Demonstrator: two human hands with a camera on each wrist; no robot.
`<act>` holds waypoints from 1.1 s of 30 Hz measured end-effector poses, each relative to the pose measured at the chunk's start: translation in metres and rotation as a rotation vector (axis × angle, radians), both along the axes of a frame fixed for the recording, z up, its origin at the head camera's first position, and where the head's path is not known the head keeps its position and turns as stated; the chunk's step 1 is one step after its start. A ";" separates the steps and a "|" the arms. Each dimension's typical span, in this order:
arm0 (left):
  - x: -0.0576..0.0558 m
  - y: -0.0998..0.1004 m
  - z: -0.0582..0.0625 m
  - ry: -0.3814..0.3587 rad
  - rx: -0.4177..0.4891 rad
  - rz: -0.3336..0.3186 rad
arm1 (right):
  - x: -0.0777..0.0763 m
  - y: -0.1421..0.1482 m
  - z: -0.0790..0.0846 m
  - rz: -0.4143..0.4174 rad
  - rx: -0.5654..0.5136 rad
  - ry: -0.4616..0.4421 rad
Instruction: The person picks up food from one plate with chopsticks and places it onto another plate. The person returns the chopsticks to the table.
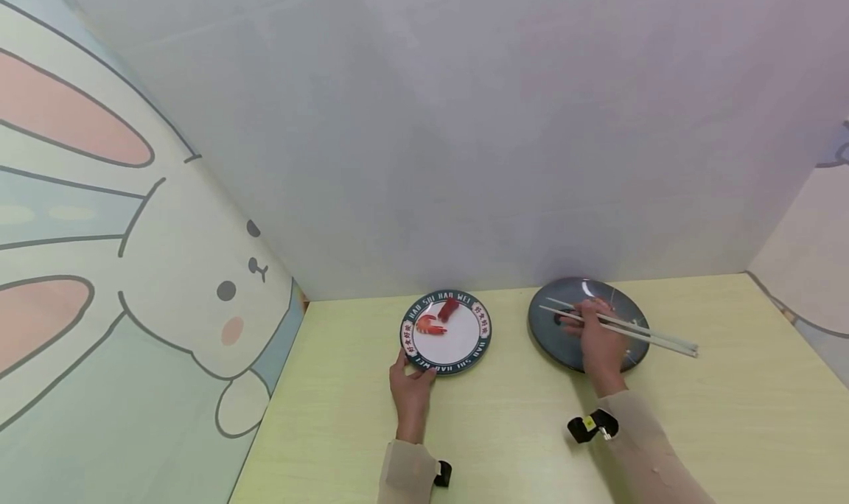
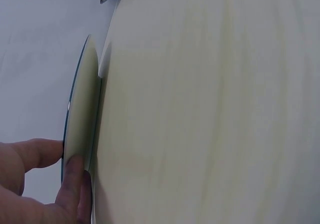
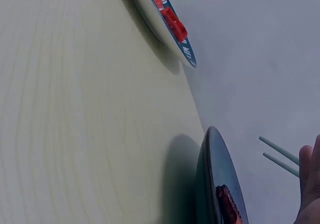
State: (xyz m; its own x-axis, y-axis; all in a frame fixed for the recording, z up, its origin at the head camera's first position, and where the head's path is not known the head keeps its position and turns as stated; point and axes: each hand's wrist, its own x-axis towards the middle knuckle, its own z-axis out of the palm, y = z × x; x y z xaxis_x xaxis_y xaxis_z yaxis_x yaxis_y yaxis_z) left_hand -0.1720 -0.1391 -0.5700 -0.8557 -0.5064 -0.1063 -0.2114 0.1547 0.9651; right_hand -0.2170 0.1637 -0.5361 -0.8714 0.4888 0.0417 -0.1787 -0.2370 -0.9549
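Observation:
My left hand [image 1: 411,395] grips the near left rim of a white plate [image 1: 458,348] with a dark lettered border. On that plate lie an orange shrimp [image 1: 430,326] and a red piece of food [image 1: 448,309]. The left wrist view shows the plate edge-on, fingers and thumb at its rim. Above a dark blue-grey plate [image 1: 552,342], my right hand [image 1: 602,349] holds a pair of pale chopsticks [image 1: 653,337], their tips apart and pointing left. A dark red ridged piece [image 3: 227,204] sits on the dark plate; the hand partly hides other food there.
Both plates stand on a pale wooden table [image 1: 504,430], close to a grey wall [image 1: 464,158] at the back. A rabbit-patterned panel [image 1: 192,298] borders the left side. Another patterned panel [image 1: 809,268] stands at the right.

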 end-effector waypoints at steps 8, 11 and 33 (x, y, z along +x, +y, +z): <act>-0.001 -0.001 -0.004 -0.010 0.006 0.005 | -0.001 -0.016 0.002 0.066 -0.034 0.068; -0.001 -0.001 -0.005 -0.006 0.011 0.007 | -0.002 -0.021 0.001 0.079 -0.041 0.069; -0.003 -0.001 -0.004 -0.007 -0.010 0.012 | -0.005 -0.074 -0.014 0.281 0.053 -0.011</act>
State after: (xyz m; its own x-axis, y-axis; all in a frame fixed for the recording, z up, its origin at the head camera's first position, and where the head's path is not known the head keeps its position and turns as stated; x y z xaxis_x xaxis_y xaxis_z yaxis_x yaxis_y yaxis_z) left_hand -0.1746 -0.1397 -0.5741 -0.8487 -0.5179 -0.1071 -0.2198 0.1612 0.9621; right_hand -0.2216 0.0902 -0.5502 -0.9729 0.2258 0.0505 -0.1026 -0.2252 -0.9689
